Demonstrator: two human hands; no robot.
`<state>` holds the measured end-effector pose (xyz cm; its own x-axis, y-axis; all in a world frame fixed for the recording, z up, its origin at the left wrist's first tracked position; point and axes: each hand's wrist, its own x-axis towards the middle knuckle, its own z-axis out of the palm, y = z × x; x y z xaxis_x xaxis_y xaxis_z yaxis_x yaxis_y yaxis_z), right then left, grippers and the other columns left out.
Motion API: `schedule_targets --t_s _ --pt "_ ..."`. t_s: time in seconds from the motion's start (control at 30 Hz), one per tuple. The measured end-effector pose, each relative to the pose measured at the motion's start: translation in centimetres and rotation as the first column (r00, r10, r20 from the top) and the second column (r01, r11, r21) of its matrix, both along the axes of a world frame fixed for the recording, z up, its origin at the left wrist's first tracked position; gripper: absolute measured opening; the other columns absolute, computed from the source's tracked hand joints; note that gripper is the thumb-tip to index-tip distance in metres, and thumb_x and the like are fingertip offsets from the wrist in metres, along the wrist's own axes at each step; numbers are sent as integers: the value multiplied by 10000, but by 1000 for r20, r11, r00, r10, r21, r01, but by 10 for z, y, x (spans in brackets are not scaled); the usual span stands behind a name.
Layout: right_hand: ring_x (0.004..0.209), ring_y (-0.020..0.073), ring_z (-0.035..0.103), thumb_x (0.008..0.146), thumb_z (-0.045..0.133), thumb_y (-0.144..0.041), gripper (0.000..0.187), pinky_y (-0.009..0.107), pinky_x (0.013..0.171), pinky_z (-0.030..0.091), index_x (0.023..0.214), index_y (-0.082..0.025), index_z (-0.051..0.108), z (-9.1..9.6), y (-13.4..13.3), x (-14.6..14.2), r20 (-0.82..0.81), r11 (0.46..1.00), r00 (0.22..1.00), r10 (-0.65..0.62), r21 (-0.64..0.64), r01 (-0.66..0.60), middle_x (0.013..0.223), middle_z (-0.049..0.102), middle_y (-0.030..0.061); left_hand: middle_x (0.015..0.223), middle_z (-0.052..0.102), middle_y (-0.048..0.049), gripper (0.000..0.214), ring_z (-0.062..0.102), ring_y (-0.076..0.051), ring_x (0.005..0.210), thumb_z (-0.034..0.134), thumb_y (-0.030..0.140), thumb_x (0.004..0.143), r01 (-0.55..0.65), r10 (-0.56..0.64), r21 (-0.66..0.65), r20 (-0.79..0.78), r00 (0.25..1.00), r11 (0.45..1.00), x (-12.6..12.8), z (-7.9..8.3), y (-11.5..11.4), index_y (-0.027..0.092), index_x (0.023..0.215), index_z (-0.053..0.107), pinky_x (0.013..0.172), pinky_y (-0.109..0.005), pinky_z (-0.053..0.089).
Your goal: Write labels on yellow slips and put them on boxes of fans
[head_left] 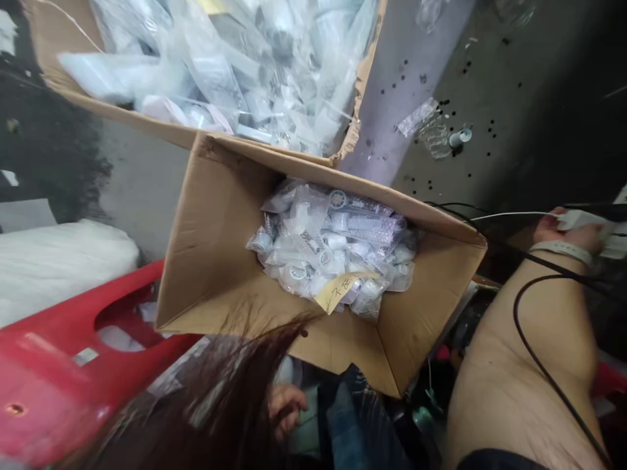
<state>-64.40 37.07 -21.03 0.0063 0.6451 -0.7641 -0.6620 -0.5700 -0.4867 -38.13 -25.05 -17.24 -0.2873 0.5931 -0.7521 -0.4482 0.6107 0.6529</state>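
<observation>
On the far right, my right hand (573, 234), with a pale band at the wrist, has its fingers closed around a small white plug-like block (579, 220). A thin white cable (509, 214) leads away from the block to the left. Low in the middle, my left hand (287, 409) shows beside hanging hair, its fingers curled in. What it may hold is hidden. Between the two hands stands an open cardboard box (215, 261). Bagged white plastic parts (304, 241) lie on its bottom, with a handwritten yellow note (337, 290) on top.
A bigger carton (142, 127) full of bagged white parts adjoins the box at the far side. A red plastic stool (53, 365) stands left, near a white sack (63, 264). Black cables (522, 313) cross my right arm. Scraps and a small white part (459, 137) litter the floor.
</observation>
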Motion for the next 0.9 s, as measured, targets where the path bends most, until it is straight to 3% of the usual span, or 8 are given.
schedule_targets --t_s 0.23,0.33,0.43,0.5,0.57,0.63,0.73,0.9 --pt "1199 357 575 934 548 -283 306 401 664 539 786 -18 591 -12 -79 -9 230 940 958 173 251 -230 1201 642 249 924 688 24 263 638 -143 876 459 363 903 -63 60 35 101 993 997 -3 2 15 296 1068 652 821 -254 506" --pt "1095 312 665 1005 439 -382 336 382 693 596 866 -104 566 8 -118 12 296 879 949 109 418 -231 1031 687 153 873 701 29 269 637 -141 834 470 328 869 -67 70 -46 77 995 997 -2 4 15 284 1064 649 801 -268 513" --pt "866 176 727 1053 340 -345 199 359 737 636 1002 -213 480 37 -155 55 376 815 926 -28 545 -196 919 646 24 839 709 26 287 645 -127 779 440 251 860 55 -52 -139 31 998 989 -4 6 6 254 1073 631 769 -253 517" --pt "792 93 692 1046 356 -230 80 318 818 636 1098 -264 408 53 -181 91 476 768 868 -140 606 -208 1003 602 -7 825 705 19 302 650 -106 770 430 181 836 136 -141 -198 -9 990 971 -7 9 -5 222 1066 620 756 -222 503" --pt "812 42 653 1017 386 -145 186 222 826 618 1137 -287 384 64 -211 129 591 736 779 -211 620 -271 1139 549 -3 817 701 11 307 657 -92 784 428 129 809 197 -215 -240 -51 975 951 -11 11 -18 198 1045 612 763 -204 495" --pt "791 40 635 996 396 -143 152 166 709 602 1089 -260 425 70 -246 168 672 744 717 -182 571 -346 1132 551 8 817 706 8 291 669 -95 801 438 105 800 257 -288 -267 -86 954 929 -17 11 -31 189 1019 611 781 -207 507" --pt "725 103 652 932 480 -219 84 225 597 600 1015 -233 479 80 -304 222 689 759 725 17 463 -458 925 614 -6 798 715 -7 223 680 -108 770 489 101 792 348 -398 -298 -125 909 889 -26 7 -43 188 948 622 751 -217 538" --pt "1043 166 666 837 659 -419 301 442 919 604 1070 -314 501 114 -382 291 662 693 742 104 488 -532 1127 636 -45 855 731 -56 172 692 -118 786 515 146 833 482 -553 -296 -243 797 824 -46 1 -28 208 909 656 728 -225 555"
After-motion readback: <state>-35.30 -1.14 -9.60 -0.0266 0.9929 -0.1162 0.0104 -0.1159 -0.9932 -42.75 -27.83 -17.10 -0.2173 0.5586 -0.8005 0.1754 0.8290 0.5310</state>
